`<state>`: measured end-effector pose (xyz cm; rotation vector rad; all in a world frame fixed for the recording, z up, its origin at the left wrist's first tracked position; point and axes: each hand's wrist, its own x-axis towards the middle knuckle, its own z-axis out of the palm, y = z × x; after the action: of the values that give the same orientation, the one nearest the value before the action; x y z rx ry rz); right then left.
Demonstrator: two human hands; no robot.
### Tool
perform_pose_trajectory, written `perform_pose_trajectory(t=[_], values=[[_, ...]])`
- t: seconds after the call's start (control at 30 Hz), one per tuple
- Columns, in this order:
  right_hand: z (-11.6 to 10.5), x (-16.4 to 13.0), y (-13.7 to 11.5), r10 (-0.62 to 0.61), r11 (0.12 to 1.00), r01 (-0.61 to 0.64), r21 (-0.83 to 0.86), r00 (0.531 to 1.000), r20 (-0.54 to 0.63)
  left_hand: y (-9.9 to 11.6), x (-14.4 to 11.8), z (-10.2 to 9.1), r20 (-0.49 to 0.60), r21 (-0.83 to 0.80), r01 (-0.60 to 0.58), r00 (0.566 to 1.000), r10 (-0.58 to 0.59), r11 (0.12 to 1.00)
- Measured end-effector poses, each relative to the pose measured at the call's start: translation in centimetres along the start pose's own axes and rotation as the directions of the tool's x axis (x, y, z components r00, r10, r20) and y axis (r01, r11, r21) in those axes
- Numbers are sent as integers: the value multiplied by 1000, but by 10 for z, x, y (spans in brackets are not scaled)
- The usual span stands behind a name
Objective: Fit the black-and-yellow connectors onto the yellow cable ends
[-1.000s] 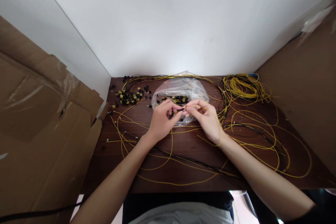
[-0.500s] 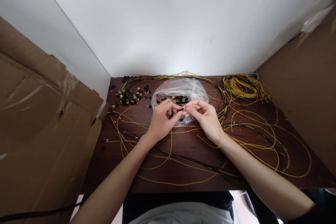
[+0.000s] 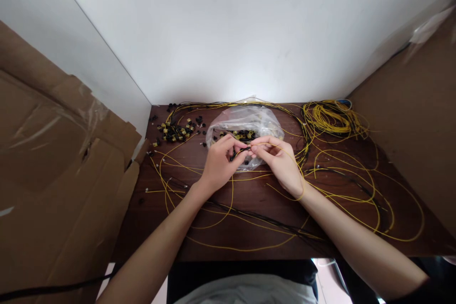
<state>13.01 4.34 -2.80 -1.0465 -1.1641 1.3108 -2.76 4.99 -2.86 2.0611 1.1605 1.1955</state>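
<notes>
My left hand (image 3: 223, 160) is closed, pinching a small black part (image 3: 233, 154) between thumb and fingers. Fingertip to fingertip with it, my right hand (image 3: 280, 164) pinches a thin yellow wire (image 3: 298, 168) at the black part. From that pinch the wire loops over the right hand and round the wrist. Exactly how wire and part meet is hidden by the fingertips. Just behind both hands lies a clear plastic bag (image 3: 267, 121) holding black and yellow pieces (image 3: 245, 134).
Small black and yellow parts (image 3: 178, 130) lie in a pile at the back left of the brown table (image 3: 249, 204). A coil of yellow wire (image 3: 326, 118) sits at the back right. Loose yellow and black wires (image 3: 263, 218) cross the tabletop. Cardboard (image 3: 64, 175) stands at the left side.
Both hands stay together in almost the same place, still pinching. The yellow wire loop by the right wrist has shifted slightly to the right.
</notes>
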Motion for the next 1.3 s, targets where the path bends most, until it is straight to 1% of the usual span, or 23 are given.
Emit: perform_pose_trajectory(t=[0.2, 0.3, 0.37, 0.43, 0.53, 0.57, 0.6, 0.63, 0.67, 0.73, 0.8, 0.87, 0.9, 0.93, 0.97, 1.0, 1.03, 1.07, 1.1, 1.17, 1.23, 1.27, 1.3], values=[[-1, 1, 1, -10, 1000, 9, -14, 1000, -25, 3, -3, -2, 31, 204, -76, 997, 71, 976], [-3, 3, 3, -17, 1000, 17, 6, 999, -43, 12, -4, -5, 38, 291, -143, 990, 138, 946], [-4, 4, 5, -22, 999, 24, 31, 998, -65, 23, -9, -8, 33, 299, -167, 986, 165, 940], [-6, 5, 6, -26, 998, 31, 60, 996, -87, 39, -18, -11, 23, 240, -182, 983, 182, 953], [-7, 5, 5, -27, 995, 36, 89, 994, -101, 71, -44, -17, 92, 44, -154, 984, 150, 987], [-6, 5, 5, -29, 995, 38, 91, 995, -98, 81, -55, -18, 130, -60, -101, 986, 108, 993], [-6, 4, 4, -31, 995, 40, 91, 995, -96, 90, -67, -19, 178, -176, -13, 983, 45, 984], [-6, 4, 4, -34, 995, 42, 89, 995, -93, 95, -80, -20, 225, -300, 104, 974, -36, 948], [-5, 3, 3, -35, 995, 43, 87, 995, -91, 97, -93, -21, 285, -442, 211, 955, -86, 872], [-5, 1, 3, -31, 995, 39, 89, 996, -86, 88, -122, -20, 420, -664, 394, 900, -119, 636], [-4, 0, 3, -30, 995, 37, 92, 996, -80, 67, -153, -19, 533, -739, 537, 835, -136, 407], [-4, -1, 4, -35, 995, 42, 92, 997, -72, 41, -183, -18, 616, -737, 636, 772, -160, 228], [-4, -1, 4, -39, 995, 46, 91, 997, -68, 29, -198, -19, 635, -745, 648, 762, -132, 157], [-3, -1, 4, -44, 995, 50, 90, 997, -65, 20, -212, -21, 632, -759, 644, 764, -130, 95], [-3, -1, 3, -47, 995, 53, 90, 997, -62, 13, -225, -24, 587, -805, 592, 802, -113, 24], [-3, -1, 3, -50, 994, 56, 90, 997, -61, 8, -237, -28, 498, -865, 500, 851, -167, -34], [-3, -2, 3, -52, 994, 57, 89, 997, -61, 6, -247, -33, 400, -914, 403, 865, -304, -54], [-2, -2, 3, -51, 995, 56, 86, 997, -61, 5, -256, -40, 331, -934, 355, 826, -456, -36], [-2, -2, 2, -51, 995, 55, 83, 997, -59, 5, -263, -46, 272, -946, 325, 767, -581, -14], [-1, -2, 3, -51, 996, 54, 75, 997, -52, 3, -270, -58, 129, -967, 250, 629, -766, 42], [-1, -3, 3, -55, 996, 57, 64, 998, -43, -2, -269, -66, -15, -979, 171, 478, -878, 110], [-1, -3, 3, -57, 997, 59, 57, 998, -40, -6, -266, -67, -49, -975, 179, 409, -911, 133], [-1, -3, 4, -58, 997, 60, 51, 998, -38, -10, -262, -66, -56, -964, 226, 349, -935, 142]])
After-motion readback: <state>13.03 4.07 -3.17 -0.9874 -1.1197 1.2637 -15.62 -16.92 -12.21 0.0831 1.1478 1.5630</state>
